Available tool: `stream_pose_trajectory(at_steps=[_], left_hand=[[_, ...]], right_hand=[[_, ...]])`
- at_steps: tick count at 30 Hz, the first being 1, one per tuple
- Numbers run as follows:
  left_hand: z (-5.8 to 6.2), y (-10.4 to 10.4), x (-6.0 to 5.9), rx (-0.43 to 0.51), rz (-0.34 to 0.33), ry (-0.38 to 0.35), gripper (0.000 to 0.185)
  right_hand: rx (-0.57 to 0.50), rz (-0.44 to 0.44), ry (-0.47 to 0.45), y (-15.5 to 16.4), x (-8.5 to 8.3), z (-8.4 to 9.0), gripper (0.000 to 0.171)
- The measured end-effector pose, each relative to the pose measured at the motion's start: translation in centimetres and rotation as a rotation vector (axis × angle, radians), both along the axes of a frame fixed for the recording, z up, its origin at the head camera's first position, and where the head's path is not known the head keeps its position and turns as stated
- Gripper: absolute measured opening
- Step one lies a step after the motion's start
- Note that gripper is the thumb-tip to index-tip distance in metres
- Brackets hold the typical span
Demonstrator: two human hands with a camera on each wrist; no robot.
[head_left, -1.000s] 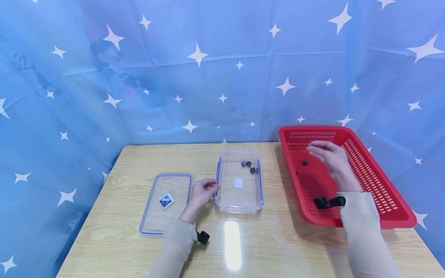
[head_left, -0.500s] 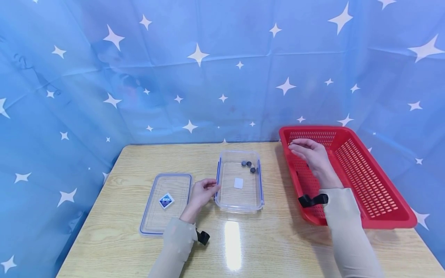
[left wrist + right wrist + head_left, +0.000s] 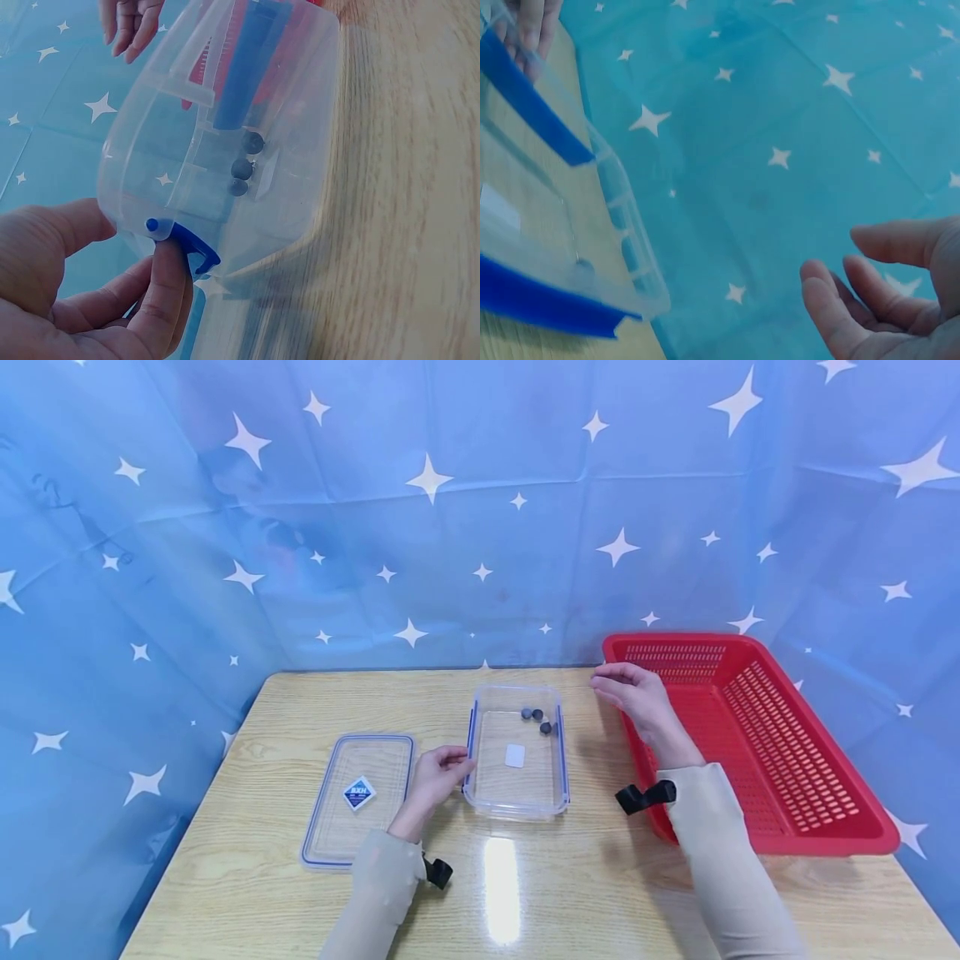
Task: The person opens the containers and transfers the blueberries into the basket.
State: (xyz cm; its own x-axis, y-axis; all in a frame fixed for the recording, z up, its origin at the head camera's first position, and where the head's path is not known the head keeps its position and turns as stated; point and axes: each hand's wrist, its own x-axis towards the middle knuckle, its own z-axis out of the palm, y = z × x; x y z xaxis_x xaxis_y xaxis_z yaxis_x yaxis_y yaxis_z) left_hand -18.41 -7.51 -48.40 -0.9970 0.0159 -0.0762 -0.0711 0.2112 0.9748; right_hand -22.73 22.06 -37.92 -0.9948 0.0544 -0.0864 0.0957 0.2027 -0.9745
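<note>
L hand (image 3: pixel 438 772) pinching clear box (image 3: pixel 491 781) nr latch (image 3: pixel 193 245), prob. best hold, prob. feeling light, stiff; dk balls (image 3: pixel 241 169) sitting past fingers (image 3: pixel 160 304); R hand (image 3: pixel 637 697) hovering, can't tell grasp.

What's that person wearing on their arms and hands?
The left sleeve and right sleeve are long and pale beige. At the cuffs, a black gadget sticks out on the left and another black gadget on the right. The left hand and right hand are bare: no gloves.
</note>
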Motion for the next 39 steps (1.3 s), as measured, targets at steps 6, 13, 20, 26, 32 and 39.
stream_pose_trajectory(at_steps=[6,13,20,26,32,39], left_hand=[[0.0,0.0,0.1,0.003,0.001,-0.002,0.029],[-0.1,-0.1,0.0,-0.001,-0.006,0.001,0.030],[-0.1,-0.2,0.0,-0.010,0.000,-0.005,0.029],[-0.3,-0.1,-0.2,-0.013,-0.004,-0.008,0.030],[-0.3,-0.1,-0.2,-0.008,-0.003,-0.013,0.030],[-0.1,-0.1,-0.1,-0.016,-0.006,-0.031,0.031]], right_hand=[[-0.063,0.047,0.022,-2.1,-0.2,0.0,0.039],[-0.187,0.084,0.013,-4.6,-0.4,-0.7,0.039],[-0.244,0.035,0.008,-7.3,-0.9,-2.5,0.040],[-0.265,-0.028,-0.011,-8.5,-1.1,-4.3,0.036],[-0.237,-0.085,-0.075,-9.9,-1.4,-5.0,0.039],[-0.255,-0.114,-0.118,-10.8,-1.6,-6.0,0.046]])
